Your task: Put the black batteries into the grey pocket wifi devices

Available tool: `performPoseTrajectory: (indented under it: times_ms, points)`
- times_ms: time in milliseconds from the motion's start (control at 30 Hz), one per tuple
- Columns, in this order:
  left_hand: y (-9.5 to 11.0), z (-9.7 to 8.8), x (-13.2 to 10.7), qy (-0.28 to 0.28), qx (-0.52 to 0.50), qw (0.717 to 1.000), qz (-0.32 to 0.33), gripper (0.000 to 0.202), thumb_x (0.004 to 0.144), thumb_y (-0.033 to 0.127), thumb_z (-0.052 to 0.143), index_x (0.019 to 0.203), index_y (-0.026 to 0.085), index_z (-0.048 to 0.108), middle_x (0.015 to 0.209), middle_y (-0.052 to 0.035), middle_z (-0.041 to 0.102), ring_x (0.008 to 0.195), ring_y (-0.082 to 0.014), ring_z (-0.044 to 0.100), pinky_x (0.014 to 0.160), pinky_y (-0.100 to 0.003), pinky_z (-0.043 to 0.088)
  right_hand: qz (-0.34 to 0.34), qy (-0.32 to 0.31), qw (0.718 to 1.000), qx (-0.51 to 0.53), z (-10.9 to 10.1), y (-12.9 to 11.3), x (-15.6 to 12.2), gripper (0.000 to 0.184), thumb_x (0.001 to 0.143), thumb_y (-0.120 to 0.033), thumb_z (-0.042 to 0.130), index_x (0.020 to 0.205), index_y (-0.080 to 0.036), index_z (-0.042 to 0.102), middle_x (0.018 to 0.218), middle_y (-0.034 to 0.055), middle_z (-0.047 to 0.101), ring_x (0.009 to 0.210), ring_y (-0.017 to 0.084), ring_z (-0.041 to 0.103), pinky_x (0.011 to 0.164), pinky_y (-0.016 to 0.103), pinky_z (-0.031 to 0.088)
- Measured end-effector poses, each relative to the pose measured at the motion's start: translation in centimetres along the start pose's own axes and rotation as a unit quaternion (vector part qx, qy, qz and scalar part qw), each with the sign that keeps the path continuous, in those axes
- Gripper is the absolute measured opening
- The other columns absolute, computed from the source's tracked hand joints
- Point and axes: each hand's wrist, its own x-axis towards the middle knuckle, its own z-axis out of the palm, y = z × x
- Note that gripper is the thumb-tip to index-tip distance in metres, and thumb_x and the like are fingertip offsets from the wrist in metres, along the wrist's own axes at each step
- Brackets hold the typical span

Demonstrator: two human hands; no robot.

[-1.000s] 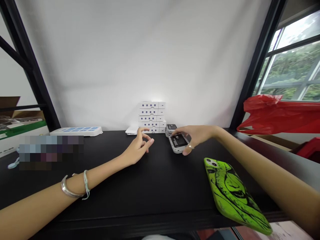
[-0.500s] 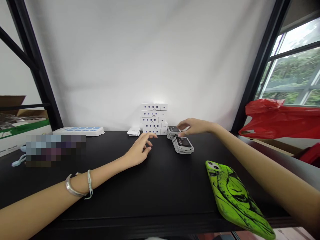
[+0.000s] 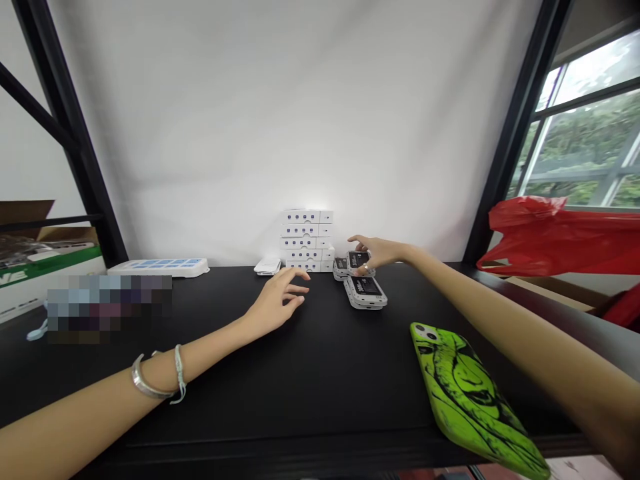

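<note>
pinching a small grey device (image 3: 358, 261) with our right hand (image 3: 380, 252), we are holding it just right of centre, beside the white boxes (image 3: 306, 240). our left hand (image 3: 277, 303) is resting spread and empty on the black table (image 3: 310, 373).

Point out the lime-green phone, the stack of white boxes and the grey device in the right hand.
Lime-green, black-patterned phone (image 3: 470, 393): head view, middle of its back.
Stack of white cardboard boxes (image 3: 303, 243): head view, middle box's front.
Small grey handheld device (image 3: 359, 261): head view, dark face, in right hand's (image 3: 381, 252) grip.
</note>
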Motion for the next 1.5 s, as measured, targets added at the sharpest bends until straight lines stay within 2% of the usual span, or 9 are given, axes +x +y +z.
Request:
performPoseTrajectory:
  times_ms: [133, 300, 400, 767, 1000, 1133, 1233, 1333, 1500]
  points:
    - [-0.2, -0.2, 0.1, 0.006, 0.0, 1.0, -0.014, 0.029, 0.081, 0.015, 0.052, 0.108, 0.026, 0.046, 0.123, -0.0052, 0.044, 0.11, -0.0209, 0.058, 0.09, -0.036, 0.052, -0.093, 0.021, 0.995, -0.001, 0.8, -3.9, -3.4, 0.093, 0.059, -0.062, 0.068, 0.135, -0.024, 0.031, 0.131, 0.0125, 0.049, 0.116, 0.032, 0.048, 0.095, 0.043, 0.04]
    - [-0.3, -0.6, -0.1, -0.099, -0.031, 0.994, -0.025, 0.106, 0.055, 0.029, 0.083, 0.134, 0.03, 0.012, 0.139, -0.0147, 0.033, 0.132, -0.0298, 0.033, 0.107, -0.051, 0.032, -0.193, -0.027, 0.981, -0.018, 3.7, -9.2, -5.4, 0.083, 0.056, -0.064, 0.069, 0.123, -0.021, 0.045, 0.122, 0.0102, 0.055, 0.107, 0.03, 0.052, 0.089, 0.04, 0.042]
    - [-0.2, -0.6, -0.3, -0.145, -0.025, 0.988, -0.043, 0.114, 0.054, 0.037, 0.083, 0.136, 0.03, 0.005, 0.133, -0.0154, 0.042, 0.129, -0.0307, 0.036, 0.106, -0.055, 0.027, -0.203, -0.056, 0.978, -0.001, 4.8, -10.2, -5.1, 0.081, 0.054, -0.067, 0.068, 0.119, -0.022, 0.048, 0.119, 0.0079, 0.056, 0.104, 0.028, 0.053, 0.084, 0.038, 0.043]
    - [-0.2, -0.3, -0.2, -0.124, 0.039, 0.99, -0.056, 0.112, 0.052, 0.049, 0.081, 0.135, 0.031, 0.008, 0.124, -0.0118, 0.047, 0.123, -0.0348, 0.039, 0.1, -0.056, 0.03, -0.157, -0.085, 0.984, 0.004, 4.7, -10.0, -4.2, 0.078, 0.046, -0.068, 0.071, 0.105, -0.022, 0.051, 0.112, 0.0068, 0.05, 0.099, 0.027, 0.049, 0.079, 0.034, 0.041]
    - [-0.3, -0.3, 0.1, -0.11, 0.062, 0.991, -0.047, 0.113, 0.049, 0.05, 0.082, 0.133, 0.03, 0.011, 0.119, -0.0124, 0.049, 0.122, -0.0373, 0.039, 0.098, -0.059, 0.031, -0.127, -0.173, 0.977, 0.006, 4.3, -10.9, -2.5, 0.076, 0.04, -0.061, 0.077, 0.096, -0.022, 0.041, 0.109, 0.0058, 0.043, 0.094, 0.027, 0.047, 0.075, 0.036, 0.043]
    - [-0.3, -0.3, 0.0, -0.094, 0.057, 0.993, -0.037, 0.111, 0.048, 0.05, 0.083, 0.132, 0.029, 0.014, 0.117, -0.0126, 0.047, 0.118, -0.0354, 0.042, 0.096, -0.057, 0.035, -0.184, -0.11, 0.975, 0.062, 4.0, -10.9, -2.9, 0.075, 0.042, -0.05, 0.08, 0.096, -0.022, 0.037, 0.108, 0.0042, 0.043, 0.095, 0.025, 0.047, 0.075, 0.035, 0.044]
    - [-0.3, -0.2, -0.1, -0.098, 0.042, 0.993, -0.043, 0.112, 0.048, 0.049, 0.083, 0.133, 0.029, 0.013, 0.117, -0.0115, 0.046, 0.117, -0.0346, 0.044, 0.097, -0.056, 0.035, -0.199, -0.113, 0.963, 0.143, 3.5, -10.5, -3.4, 0.064, 0.052, -0.04, 0.078, 0.1, -0.024, 0.039, 0.097, 0.0011, 0.049, 0.083, 0.02, 0.052, 0.068, 0.033, 0.046]
    - [-0.5, -0.3, -0.1, -0.103, 0.035, 0.991, -0.072, 0.114, 0.048, 0.05, 0.082, 0.133, 0.03, 0.01, 0.118, -0.0117, 0.046, 0.119, -0.036, 0.042, 0.099, -0.059, 0.032, -0.158, -0.115, 0.946, 0.258, 3.2, -9.2, -2.8, 0.056, 0.063, -0.033, 0.074, 0.108, -0.026, 0.041, 0.084, -0.0014, 0.054, 0.072, 0.016, 0.055, 0.064, 0.032, 0.049]
    - [-0.5, -0.5, -0.1, -0.11, 0.022, 0.989, -0.099, 0.117, 0.047, 0.051, 0.082, 0.134, 0.03, 0.006, 0.124, -0.0133, 0.045, 0.125, -0.0369, 0.037, 0.102, -0.059, 0.026, -0.051, 0.007, 0.943, 0.329, 3.2, -6.3, 0.1, 0.028, 0.072, -0.031, 0.067, 0.094, -0.019, 0.058, 0.08, 0.0045, 0.06, 0.061, 0.012, 0.055, 0.066, 0.033, 0.053]
